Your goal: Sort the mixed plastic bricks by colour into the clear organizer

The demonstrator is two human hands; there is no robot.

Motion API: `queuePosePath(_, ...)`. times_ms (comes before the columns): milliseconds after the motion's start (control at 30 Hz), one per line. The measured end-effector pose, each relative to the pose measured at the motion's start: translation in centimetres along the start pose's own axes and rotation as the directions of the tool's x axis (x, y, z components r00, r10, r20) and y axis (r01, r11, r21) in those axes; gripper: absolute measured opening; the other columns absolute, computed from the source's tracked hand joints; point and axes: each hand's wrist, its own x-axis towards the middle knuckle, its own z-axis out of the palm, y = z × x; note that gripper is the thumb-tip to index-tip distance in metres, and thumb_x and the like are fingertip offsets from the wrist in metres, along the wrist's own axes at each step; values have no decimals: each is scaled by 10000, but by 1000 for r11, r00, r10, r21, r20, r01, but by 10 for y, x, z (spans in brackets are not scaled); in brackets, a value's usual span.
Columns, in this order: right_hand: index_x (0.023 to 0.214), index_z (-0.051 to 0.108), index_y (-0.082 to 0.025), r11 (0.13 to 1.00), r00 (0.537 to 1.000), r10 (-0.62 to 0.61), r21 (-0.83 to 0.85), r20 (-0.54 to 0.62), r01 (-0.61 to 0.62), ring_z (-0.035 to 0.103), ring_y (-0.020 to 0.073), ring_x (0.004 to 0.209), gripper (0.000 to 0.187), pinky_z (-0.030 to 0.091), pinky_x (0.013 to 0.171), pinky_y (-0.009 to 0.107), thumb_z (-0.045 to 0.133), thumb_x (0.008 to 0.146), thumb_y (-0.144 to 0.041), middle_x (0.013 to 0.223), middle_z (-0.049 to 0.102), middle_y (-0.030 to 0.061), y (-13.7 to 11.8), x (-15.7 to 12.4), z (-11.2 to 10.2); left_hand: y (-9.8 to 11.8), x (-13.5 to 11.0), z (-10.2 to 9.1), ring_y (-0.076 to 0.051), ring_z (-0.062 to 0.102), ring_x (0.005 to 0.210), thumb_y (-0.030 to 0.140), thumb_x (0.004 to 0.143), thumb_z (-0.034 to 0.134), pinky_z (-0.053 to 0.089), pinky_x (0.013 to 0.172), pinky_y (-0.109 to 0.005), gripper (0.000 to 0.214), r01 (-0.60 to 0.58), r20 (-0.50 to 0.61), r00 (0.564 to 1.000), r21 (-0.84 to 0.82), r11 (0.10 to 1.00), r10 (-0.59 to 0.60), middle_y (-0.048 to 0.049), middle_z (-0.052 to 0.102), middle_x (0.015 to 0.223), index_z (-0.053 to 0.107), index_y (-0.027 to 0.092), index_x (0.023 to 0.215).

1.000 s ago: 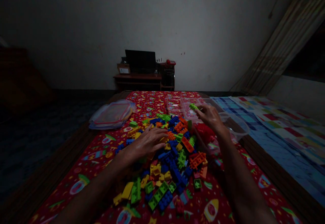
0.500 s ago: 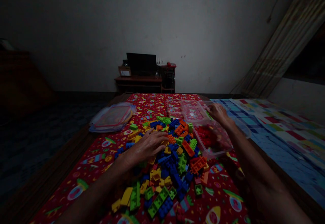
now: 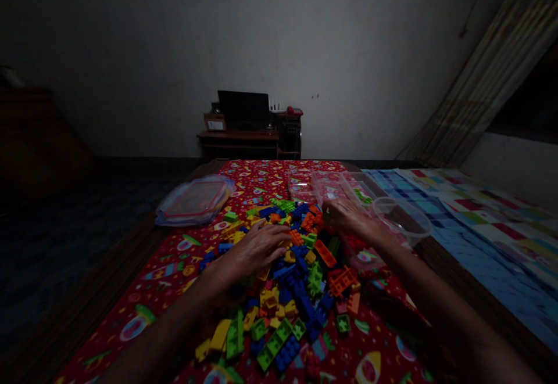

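Note:
A loose heap of toy building bricks [image 3: 300, 282] in blue, yellow, green and orange covers the middle of the table. My left hand [image 3: 257, 247] lies palm down on the heap's left part, fingers outstretched and a little apart. At the heap's far right edge is my right hand [image 3: 349, 218], its fingertips pinched on a small green brick [image 3: 327, 212] that is mostly hidden and dim. Just beyond that hand, several green bricks [image 3: 362, 196] lie in a clear plastic container [image 3: 370, 185]. Another clear container is partly covered by my right hand and forearm.
Stacked clear lids [image 3: 196, 198] rest at the table's left edge. A round clear tub [image 3: 403, 221] stands at the right edge. The red patterned tablecloth [image 3: 165, 291] covers the table. A bed [image 3: 471, 244] adjoins on the right; a desk with a monitor [image 3: 244, 109] stands behind.
My right hand has moved left and nearer, from over the clear containers to the heap's right edge, and pinches a green brick. My left hand stays in place.

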Motion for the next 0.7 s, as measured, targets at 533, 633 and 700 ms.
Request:
queuePosePath(533, 1065, 662, -166, 770, 798, 561, -216, -221, -601, 616, 272, 953, 330, 403, 674, 300, 486, 863, -358, 1073, 669, 155, 107, 30, -50, 9, 2, -8, -217, 480, 1207, 300, 958, 418, 291, 1042, -415, 286, 48, 59, 997, 24, 999, -49, -35, 563, 1307, 563, 271, 1202)
queuePosePath(633, 1057, 668, -146, 783, 834, 519, -286, -188, -552, 612, 277, 952, 323, 393, 691, 309, 448, 886, -309, 1065, 662, 191, 97, 35, -42, 7, 2, -6, -220, 473, 1215, 290, 954, 428, 278, 1052, -417, 283, 31, 40, 999, 25, 999, -32, -36, 566, 1301, 568, 267, 1199)
queuePosePath(700, 1024, 678, -145, 832, 883, 437, -297, -170, -469, 617, 262, 919, 331, 373, 680, 300, 394, 904, -267, 1031, 670, 193, 75, 44, -37, 5, 1, -3, -216, 460, 1232, 293, 952, 435, 270, 1063, -407, 281, 26, 15, 1000, 19, 999, -26, -30, 563, 1304, 572, 275, 1198)
